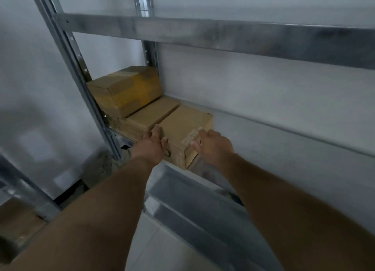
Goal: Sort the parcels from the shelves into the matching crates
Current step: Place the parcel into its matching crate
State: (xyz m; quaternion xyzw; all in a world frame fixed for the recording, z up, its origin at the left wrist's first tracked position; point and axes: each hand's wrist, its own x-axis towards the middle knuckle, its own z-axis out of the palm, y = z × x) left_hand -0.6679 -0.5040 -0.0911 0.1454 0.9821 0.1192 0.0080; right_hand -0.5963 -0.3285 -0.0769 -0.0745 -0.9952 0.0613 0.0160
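Here, both hands are on the front parcel [183, 122], a closed brown carton with pale print on top, sitting at the front edge of the metal shelf [284, 143]. The left hand [153, 142] holds its left top edge, fingers over the top and thumb on the near face. The right hand [213, 147] grips the right corner, fingers curled round it. Blur makes it unclear whether the carton is lifted. Just behind it, touching, lies a flat parcel [151, 114], and a taped parcel [129, 88] sits on that one, against the upright post [67, 53].
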